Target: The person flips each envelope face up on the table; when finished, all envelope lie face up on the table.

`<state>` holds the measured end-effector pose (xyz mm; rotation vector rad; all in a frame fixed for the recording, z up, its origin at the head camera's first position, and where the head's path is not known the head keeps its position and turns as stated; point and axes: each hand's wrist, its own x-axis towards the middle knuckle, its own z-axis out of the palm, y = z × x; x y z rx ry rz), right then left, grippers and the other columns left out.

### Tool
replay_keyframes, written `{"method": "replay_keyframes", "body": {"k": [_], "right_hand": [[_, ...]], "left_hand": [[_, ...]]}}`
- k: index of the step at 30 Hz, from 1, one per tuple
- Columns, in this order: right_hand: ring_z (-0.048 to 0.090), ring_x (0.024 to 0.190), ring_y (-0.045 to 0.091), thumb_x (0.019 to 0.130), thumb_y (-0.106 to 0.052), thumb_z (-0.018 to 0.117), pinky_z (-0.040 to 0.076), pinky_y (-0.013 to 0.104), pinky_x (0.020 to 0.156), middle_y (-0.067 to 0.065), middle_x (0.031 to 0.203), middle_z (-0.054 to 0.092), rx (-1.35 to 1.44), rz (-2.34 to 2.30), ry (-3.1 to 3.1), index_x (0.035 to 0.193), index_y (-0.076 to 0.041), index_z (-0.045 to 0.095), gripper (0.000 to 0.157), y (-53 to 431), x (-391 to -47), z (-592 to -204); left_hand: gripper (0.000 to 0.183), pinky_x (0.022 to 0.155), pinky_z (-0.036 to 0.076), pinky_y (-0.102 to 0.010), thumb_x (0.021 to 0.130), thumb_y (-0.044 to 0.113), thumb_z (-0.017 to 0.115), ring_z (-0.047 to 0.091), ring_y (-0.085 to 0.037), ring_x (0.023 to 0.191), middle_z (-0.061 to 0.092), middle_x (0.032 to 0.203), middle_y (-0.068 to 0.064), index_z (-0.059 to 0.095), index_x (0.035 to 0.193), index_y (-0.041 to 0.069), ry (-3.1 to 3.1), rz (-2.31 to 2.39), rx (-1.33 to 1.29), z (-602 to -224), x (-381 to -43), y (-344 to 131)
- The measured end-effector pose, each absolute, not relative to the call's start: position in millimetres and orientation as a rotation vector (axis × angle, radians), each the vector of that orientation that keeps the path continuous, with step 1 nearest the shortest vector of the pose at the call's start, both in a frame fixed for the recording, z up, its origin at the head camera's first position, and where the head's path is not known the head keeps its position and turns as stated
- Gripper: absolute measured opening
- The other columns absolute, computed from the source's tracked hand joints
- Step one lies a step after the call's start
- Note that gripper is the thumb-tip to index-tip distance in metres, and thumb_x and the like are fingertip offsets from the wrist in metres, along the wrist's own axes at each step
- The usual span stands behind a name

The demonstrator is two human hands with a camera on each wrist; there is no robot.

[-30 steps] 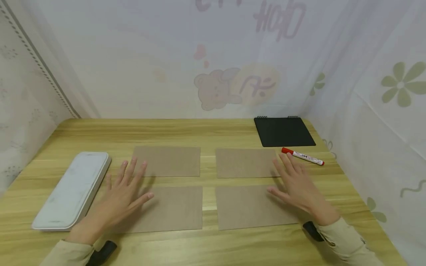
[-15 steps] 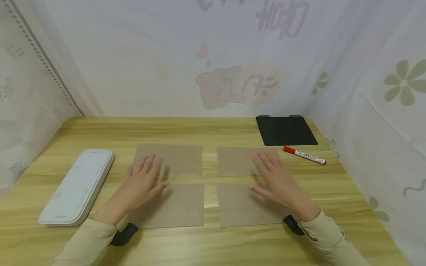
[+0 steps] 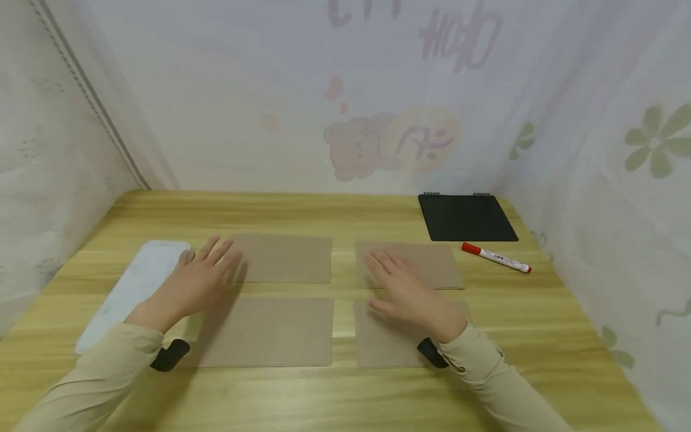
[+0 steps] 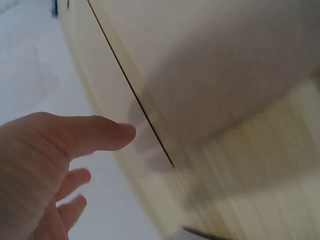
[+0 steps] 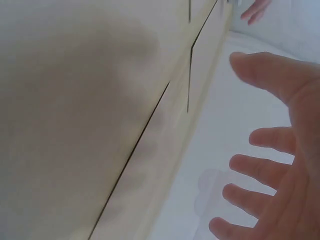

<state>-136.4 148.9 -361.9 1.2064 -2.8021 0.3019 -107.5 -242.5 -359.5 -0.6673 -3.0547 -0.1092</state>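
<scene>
Several flat brown cardboard rectangles lie in two rows on the wooden table. My left hand [image 3: 197,285] hovers at the left ends of the far-left cardboard piece [image 3: 286,258] and the near-left piece [image 3: 270,333], fingers spread, holding nothing. Its fingers and wrist overlap the long white box [image 3: 135,282] in the head view. My right hand [image 3: 412,294] is raised over the far-right cardboard piece [image 3: 437,261] and the near-right piece [image 3: 378,342], hiding parts of both. In the right wrist view its fingers [image 5: 260,167] stretch out above the table with nothing in them.
A black spiral-bound pad [image 3: 468,217] lies at the back right of the table [image 3: 345,396]. Just in front of it is a white marker [image 3: 496,258] with a red cap. Printed white cloth [image 3: 243,90] hangs behind and along both sides.
My right hand has moved steadily left across the right-hand cardboard pieces. My left hand went right, then back left toward the white box. The cardboard pieces stay in their layout.
</scene>
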Motion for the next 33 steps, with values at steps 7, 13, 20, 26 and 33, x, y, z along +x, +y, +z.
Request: {"method": "replay_keyframes", "body": {"k": [7,13,20,26,33], "right_hand": [[0.029,0.132,0.035,0.091,-0.032,0.061,0.025,0.045,0.106,0.02,0.14,0.039,1.31,0.303,-2.779,0.138,0.0,0.04,0.06,117.8,-150.8,-355.3],[0.035,0.129,0.034,0.09,-0.025,0.062,0.024,0.041,0.107,0.019,0.135,0.044,1.359,0.285,-2.804,0.133,0.002,0.045,0.054,99.4,-161.6,-354.0],[0.041,0.124,0.027,0.091,-0.024,0.061,0.029,0.035,0.104,0.016,0.131,0.048,1.388,0.243,-2.872,0.132,0.0,0.047,0.05,80.3,-171.0,-356.9],[0.044,0.122,0.026,0.091,-0.021,0.058,0.033,0.033,0.102,0.015,0.13,0.05,1.385,0.197,-2.943,0.132,0.0,0.048,0.047,69.5,-175.7,-361.0],[0.041,0.125,0.024,0.091,-0.036,0.059,0.032,0.033,0.103,0.012,0.132,0.048,1.311,0.2,-3.036,0.135,-0.004,0.046,0.057,60.5,-180.3,-363.0]], "left_hand": [[0.058,0.086,0.012,-0.078,0.084,0.029,0.067,0.027,-0.046,0.128,0.039,0.137,-0.028,0.048,0.131,0.0,-3.165,-0.192,-0.572,-353.8,-129.3,-265.8],[0.064,0.087,0.015,-0.076,0.076,0.016,0.074,0.033,-0.046,0.125,0.039,0.136,-0.028,0.048,0.131,-0.003,-3.174,-0.261,-0.737,-352.5,-141.1,-278.7],[0.072,0.092,0.023,-0.069,0.075,0.027,0.077,0.033,-0.042,0.127,0.04,0.137,-0.026,0.046,0.133,-0.002,-3.151,-0.346,-0.864,-351.0,-148.8,-278.7],[0.075,0.092,0.034,-0.06,0.075,0.04,0.075,0.04,-0.046,0.121,0.045,0.131,-0.029,0.049,0.13,-0.004,-3.123,-0.501,-0.928,-358.0,-154.7,-281.0],[0.064,0.089,0.04,-0.054,0.077,0.036,0.075,0.051,-0.042,0.11,0.053,0.125,-0.024,0.055,0.124,-0.003,-3.104,-0.396,-0.951,-366.4,-159.8,-284.0]]}}
